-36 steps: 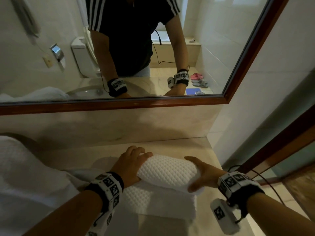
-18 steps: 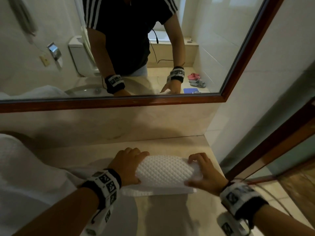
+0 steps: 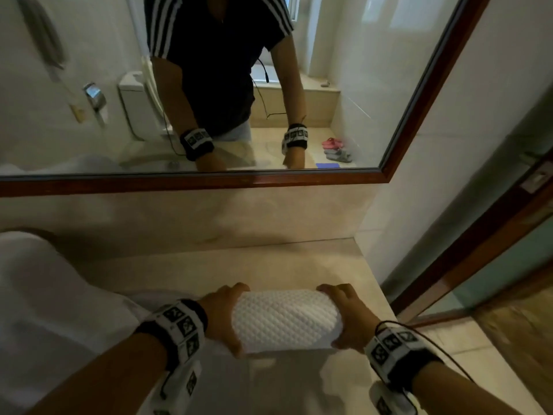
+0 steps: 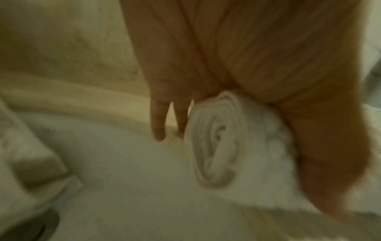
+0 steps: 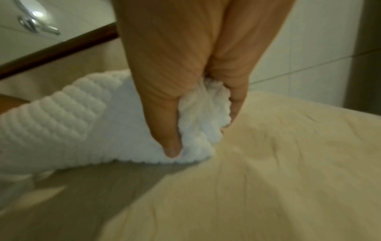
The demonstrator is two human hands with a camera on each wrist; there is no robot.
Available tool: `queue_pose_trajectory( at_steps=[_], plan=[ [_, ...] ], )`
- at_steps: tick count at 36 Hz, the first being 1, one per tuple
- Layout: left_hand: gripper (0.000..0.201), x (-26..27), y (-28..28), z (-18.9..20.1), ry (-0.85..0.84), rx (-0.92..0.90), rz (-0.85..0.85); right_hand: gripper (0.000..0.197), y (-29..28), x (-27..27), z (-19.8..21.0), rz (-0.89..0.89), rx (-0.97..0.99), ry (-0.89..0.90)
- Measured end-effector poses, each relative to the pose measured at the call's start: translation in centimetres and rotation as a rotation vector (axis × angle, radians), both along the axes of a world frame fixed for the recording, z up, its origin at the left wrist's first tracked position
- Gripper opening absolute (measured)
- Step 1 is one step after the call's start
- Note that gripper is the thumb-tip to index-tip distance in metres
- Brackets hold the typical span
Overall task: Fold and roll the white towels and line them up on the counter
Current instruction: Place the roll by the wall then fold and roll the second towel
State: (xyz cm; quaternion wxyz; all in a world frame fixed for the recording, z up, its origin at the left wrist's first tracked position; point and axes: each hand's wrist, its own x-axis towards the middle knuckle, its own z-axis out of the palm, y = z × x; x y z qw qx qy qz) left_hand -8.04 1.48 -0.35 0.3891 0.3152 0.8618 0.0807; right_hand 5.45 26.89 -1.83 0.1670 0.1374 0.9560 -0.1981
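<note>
Gone is the flat tail of cloth that trailed toward the counter's front edge a second ago; it's all wound in now, and the rolled white towel (image 3: 285,320) is a fat waffle-textured cylinder lying crosswise on the beige stone counter (image 3: 269,265), near its front edge. Left hand (image 3: 224,317) curls round the left end, where the left wrist view shows a blurred spiral of layers (image 4: 214,143); right hand (image 3: 348,317) clamps the right end, thumb (image 5: 164,127) and fingers pinching the bunched edge. More white towelling (image 3: 45,310) is heaped at the left, just beside the roll. Behind, a wood-framed mirror (image 3: 209,182) reflects a toilet (image 3: 134,103), slippers (image 3: 335,149) and the person's banded wrists.
</note>
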Motion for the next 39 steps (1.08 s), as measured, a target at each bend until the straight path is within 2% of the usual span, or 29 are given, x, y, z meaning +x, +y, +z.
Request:
queue_pose_trajectory(
  at_steps=[2,5,8,10,12,14,16,19,21,23,25,27,28,30,31,32,33,34,36,37,39],
  plan=[
    [0.11,1.4,-0.9,-1.3,0.015,0.147,0.073,0.107,-0.7,1.2,-0.5,-0.039,-0.001,0.075],
    [0.099,3.5,-1.9,-1.9,0.176,0.259,0.083,0.107,-1.8,2.7,-0.4,-0.05,0.063,0.11],
    [0.086,4.0,-2.4,-0.4,0.259,0.311,0.046,0.113,-3.0,3.2,2.1,-0.015,0.18,-0.02],
    [0.077,3.9,-2.8,1.5,0.282,0.355,0.016,0.109,-4.0,2.8,4.2,0.052,0.179,-0.111],
    [0.066,3.9,-3.4,3.9,0.299,0.407,-0.025,0.106,-5.1,2.1,5.8,0.074,-0.021,-0.195],
    [0.054,4.1,-3.9,6.3,0.31,0.443,-0.08,0.116,-6.9,1.5,6.7,0.15,-0.23,-0.248],
    [0.046,4.3,-4.8,8.2,0.351,0.431,-0.136,0.128,-9.5,1.2,7.2,0.245,-0.347,-0.214],
    [0.041,4.7,-7.6,10.2,0.417,0.387,-0.156,0.126,-14.1,1.7,6.5,0.24,-0.472,-0.094],
    [0.047,4.8,-10.4,11.1,0.462,0.422,-0.044,0.121,-17.1,1.9,5.7,0.196,-0.544,-0.021],
    [0.064,5.2,-13.6,12.7,0.485,0.48,0.155,0.119,-20.2,1.0,6.6,0.15,-0.643,0.033],
    [0.074,5.3,-17.4,14.2,0.485,0.561,0.493,0.118,-23.9,-0.7,8.9,0.127,-0.714,0.075],
    [0.089,5.5,-21.4,15.5,0.444,0.541,0.799,0.131,-27.8,-2.7,11.5,0.121,-0.739,0.134],
    [0.099,5.8,-23.4,16.2,0.301,0.563,0.909,0.143,-29.9,-3.6,12.5,0.107,-0.764,0.164],
    [0.11,6.9,-26.5,17.2,-0.096,0.68,1.088,0.153,-34.1,-5.0,13.8,0.094,-0.86,0.182],
    [0.118,7.5,-27.8,17.9,-0.205,0.739,1.126,0.153,-36.3,-5.8,14.0,0.091,-0.908,0.168],
    [0.123,7.6,-29.2,18.2,-0.214,0.79,1.135,0.15,-38.6,-6.4,14.8,0.094,-0.951,0.143],
    [0.119,7.7,-30.7,18.5,-0.17,0.84,1.155,0.144,-40.9,-7.1,15.3,0.085,-1.014,0.098],
    [0.106,7.2,-32.6,18.3,-0.098,0.895,1.195,0.136,-43.3,-7.9,15.6,0.057,-1.102,0.04],
    [0.082,6.2,-36.4,18.3,-0.018,0.993,1.317,0.109,-47.9,-9.6,16.0,-0.046,-1.281,-0.121],
    [0.079,5.6,-38.6,18.2,0.003,1.003,1.344,0.1,-50.2,-10.6,15.9,-0.112,-1.333,-0.181],
    [0.09,4.3,-42.9,16.9,0.04,0.986,1.337,0.093,-54.7,-12.5,16.0,-0.238,-1.36,-0.227]
  ],
)
